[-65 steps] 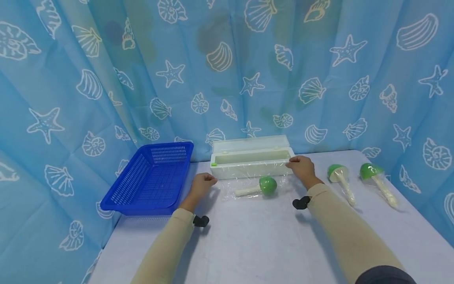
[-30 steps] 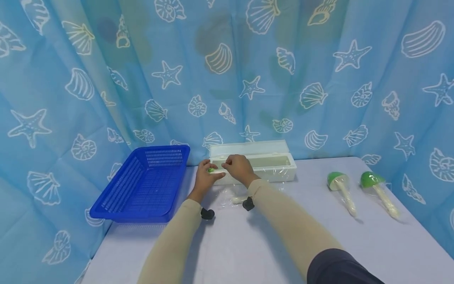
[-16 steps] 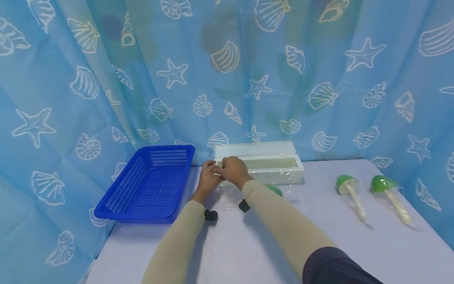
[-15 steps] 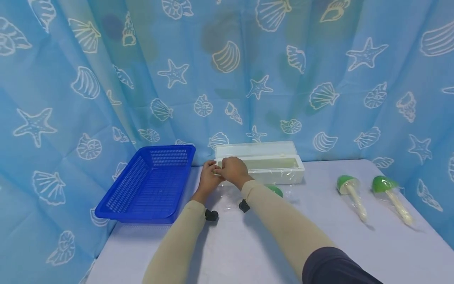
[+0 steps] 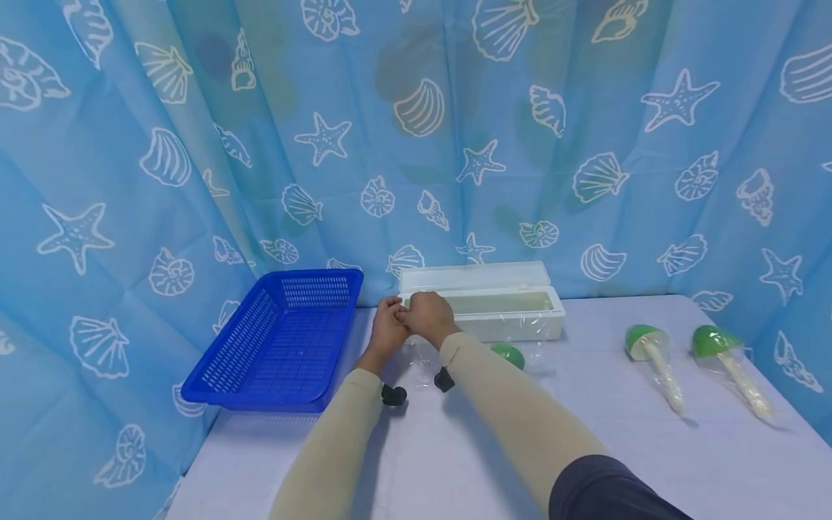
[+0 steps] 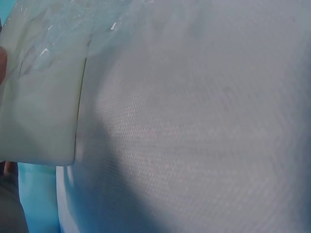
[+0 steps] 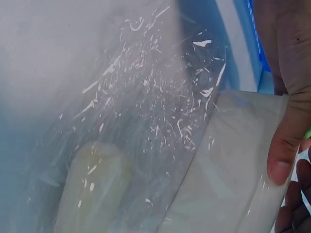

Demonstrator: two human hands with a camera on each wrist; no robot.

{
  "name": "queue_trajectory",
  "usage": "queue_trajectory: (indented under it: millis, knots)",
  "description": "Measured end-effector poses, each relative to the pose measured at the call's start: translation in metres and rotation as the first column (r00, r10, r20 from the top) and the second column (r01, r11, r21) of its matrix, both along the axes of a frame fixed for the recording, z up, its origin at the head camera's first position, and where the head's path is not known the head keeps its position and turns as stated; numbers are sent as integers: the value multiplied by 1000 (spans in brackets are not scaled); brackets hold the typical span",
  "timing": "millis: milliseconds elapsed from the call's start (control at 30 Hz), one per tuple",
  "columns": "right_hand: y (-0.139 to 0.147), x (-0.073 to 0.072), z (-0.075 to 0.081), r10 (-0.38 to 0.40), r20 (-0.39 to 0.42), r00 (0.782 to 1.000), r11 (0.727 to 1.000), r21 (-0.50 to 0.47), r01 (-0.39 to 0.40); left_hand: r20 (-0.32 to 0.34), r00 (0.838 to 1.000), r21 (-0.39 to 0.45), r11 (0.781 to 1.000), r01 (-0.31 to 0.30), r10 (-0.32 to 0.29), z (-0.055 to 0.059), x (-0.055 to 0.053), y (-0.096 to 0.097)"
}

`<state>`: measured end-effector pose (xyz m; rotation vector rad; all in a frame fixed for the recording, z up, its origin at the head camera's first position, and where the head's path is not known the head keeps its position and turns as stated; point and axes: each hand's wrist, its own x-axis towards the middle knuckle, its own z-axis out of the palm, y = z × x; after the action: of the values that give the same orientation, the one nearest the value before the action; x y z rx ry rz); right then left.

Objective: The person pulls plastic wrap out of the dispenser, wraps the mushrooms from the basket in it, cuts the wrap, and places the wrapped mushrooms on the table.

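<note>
A white cling film dispenser (image 5: 513, 326) stands at the back of the table, its lid raised. Clear cling film (image 5: 422, 365) drapes down its front onto the table. Under or within the film lies a mushroom-shaped object with a green cap (image 5: 509, 354) and pale stem (image 7: 92, 194); my right forearm hides part of it in the head view. My left hand (image 5: 386, 328) grips the dispenser's left end, a thumb (image 7: 280, 165) pressing its front. Beside it, my right hand (image 5: 429, 315) has curled fingers at the green slide cutter (image 7: 308, 133), mostly hidden by the hands.
To the left sits a blue plastic basket (image 5: 260, 398) with slotted walls. Toward the right edge lie two film-wrapped mushroom-shaped objects, one nearer (image 5: 656, 357) and one farther right (image 5: 724, 354). A blue shell-print curtain (image 5: 416, 180) hangs behind the white table.
Both hands first held the film apart across the dispenser's front. My right hand then crossed left to the dispenser's left end, joining my left hand, which moved up onto it. They have barely moved since.
</note>
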<state>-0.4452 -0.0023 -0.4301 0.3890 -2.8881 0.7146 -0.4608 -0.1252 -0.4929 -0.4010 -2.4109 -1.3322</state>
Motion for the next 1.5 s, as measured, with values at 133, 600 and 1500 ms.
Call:
queue_trajectory:
  millis: [133, 600, 1500]
  knots:
    - [1, 1, -1, -31, 35, 999, 999, -23, 32, 32, 999, -7, 1000, -10, 10, -1, 0, 3]
    - [18, -6, 10, -127, 279, 952, 964, -191, 185, 118, 993, -2, 1000, -2, 2, -1, 4, 13]
    - [118, -17, 27, -12, 308, 951, 1000, 18, 7, 169, 985, 18, 999, -51, 47, 1, 4, 4]
